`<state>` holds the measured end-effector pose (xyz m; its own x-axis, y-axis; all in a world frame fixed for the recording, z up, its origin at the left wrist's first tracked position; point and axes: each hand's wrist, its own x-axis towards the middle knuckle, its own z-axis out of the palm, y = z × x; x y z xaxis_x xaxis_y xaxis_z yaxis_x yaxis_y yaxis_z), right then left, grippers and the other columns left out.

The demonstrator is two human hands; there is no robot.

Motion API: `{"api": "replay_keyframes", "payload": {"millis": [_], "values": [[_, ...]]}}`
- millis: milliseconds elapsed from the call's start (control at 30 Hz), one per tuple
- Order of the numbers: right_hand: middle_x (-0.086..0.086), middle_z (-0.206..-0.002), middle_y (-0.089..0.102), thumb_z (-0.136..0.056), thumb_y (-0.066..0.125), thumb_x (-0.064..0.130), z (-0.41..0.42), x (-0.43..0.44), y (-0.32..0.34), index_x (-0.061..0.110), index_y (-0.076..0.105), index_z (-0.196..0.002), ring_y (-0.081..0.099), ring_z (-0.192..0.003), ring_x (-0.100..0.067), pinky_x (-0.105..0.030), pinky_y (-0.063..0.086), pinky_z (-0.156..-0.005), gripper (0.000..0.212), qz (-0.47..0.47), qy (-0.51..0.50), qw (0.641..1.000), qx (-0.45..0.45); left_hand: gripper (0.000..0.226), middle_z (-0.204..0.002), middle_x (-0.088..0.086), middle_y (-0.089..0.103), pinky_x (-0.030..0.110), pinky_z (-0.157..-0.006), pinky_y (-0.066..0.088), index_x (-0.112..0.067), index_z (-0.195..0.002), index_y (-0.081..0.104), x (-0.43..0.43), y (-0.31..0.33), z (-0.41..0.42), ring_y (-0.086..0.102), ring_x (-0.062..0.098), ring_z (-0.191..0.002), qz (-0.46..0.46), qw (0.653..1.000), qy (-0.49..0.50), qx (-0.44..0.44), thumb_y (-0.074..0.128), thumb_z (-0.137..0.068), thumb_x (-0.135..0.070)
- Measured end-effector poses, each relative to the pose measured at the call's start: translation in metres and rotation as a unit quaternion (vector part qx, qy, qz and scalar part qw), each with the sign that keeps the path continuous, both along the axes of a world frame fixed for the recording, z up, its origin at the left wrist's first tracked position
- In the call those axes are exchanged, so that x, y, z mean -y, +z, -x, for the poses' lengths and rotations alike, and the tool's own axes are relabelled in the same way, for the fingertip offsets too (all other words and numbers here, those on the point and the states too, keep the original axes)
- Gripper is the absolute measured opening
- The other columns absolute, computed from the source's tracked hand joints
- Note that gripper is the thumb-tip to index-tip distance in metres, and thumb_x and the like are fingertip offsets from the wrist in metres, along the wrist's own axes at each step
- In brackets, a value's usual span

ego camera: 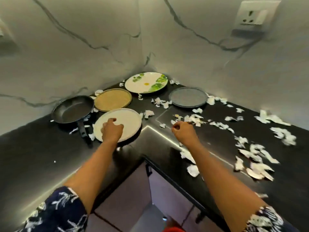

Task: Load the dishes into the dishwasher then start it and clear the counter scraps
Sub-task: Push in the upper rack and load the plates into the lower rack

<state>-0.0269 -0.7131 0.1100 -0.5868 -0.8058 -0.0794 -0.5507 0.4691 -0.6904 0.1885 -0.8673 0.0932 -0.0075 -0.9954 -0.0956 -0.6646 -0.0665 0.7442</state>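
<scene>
Left hand [112, 130] lies on white plate [130, 121], fingers bent, tips touching plate top, no grip seen. Right hand [184, 131] right of white plate, over black counter [50, 156], fingers curled in; can't tell if it pinches anything. Black pan [71, 109] left of white plate. Tan plate [112, 99] just behind it. Leaf plate [146, 82] further behind, in corner. Grey plate [188, 99] behind and right. Paper scraps [194, 118] spread right of white plate.
</scene>
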Motion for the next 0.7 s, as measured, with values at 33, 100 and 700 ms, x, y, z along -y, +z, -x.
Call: {"api": "replay_keyframes", "payload": {"millis": [33, 100, 700], "values": [[-0.014, -0.105, 0.068, -0.087, 0.058, 0.021, -0.009, 0.024, -0.006, 0.008, 0.068, -0.103, 0.062, -0.101, -0.030, -0.033, 0.046, -0.083, 0.022, -0.005, 0.021, 1.000, 0.004, 0.052, -0.141, 0.017, 0.041, 0.045, -0.105, 0.033, -0.018, -0.134, 0.046, 0.016, -0.003, -0.007, 0.036, 0.037, -0.130, 0.000, 1.000, 0.011, 0.027, 0.061, -0.084, -0.024], [-0.014, -0.101, 0.068, -0.087, 0.057, 0.019, -0.029, 0.068, -0.022, 0.006, 0.068, -0.099, 0.062, -0.098, -0.029, -0.034, 0.047, -0.082, 0.021, -0.023, 0.051, 0.997, 0.045, 0.059, -0.143, 0.017, 0.037, 0.047, -0.106, 0.032, -0.017, -0.140, 0.039, 0.044, -0.010, -0.020, 0.031, 0.037, -0.132, -0.017, 0.997, 0.025, 0.075, 0.060, -0.085, -0.024], [-0.010, -0.114, 0.060, -0.089, 0.058, 0.006, -0.015, 0.103, -0.013, 0.015, 0.052, -0.113, 0.061, -0.101, -0.030, -0.044, 0.057, -0.074, 0.026, 0.140, -0.074, 0.916, 0.369, 0.057, -0.127, 0.005, 0.057, 0.045, -0.094, 0.047, -0.015, -0.137, 0.044, 0.036, 0.007, -0.019, 0.053, 0.027, -0.117, 0.002, 0.970, 0.047, -0.238, 0.068, -0.085, -0.016]]}}
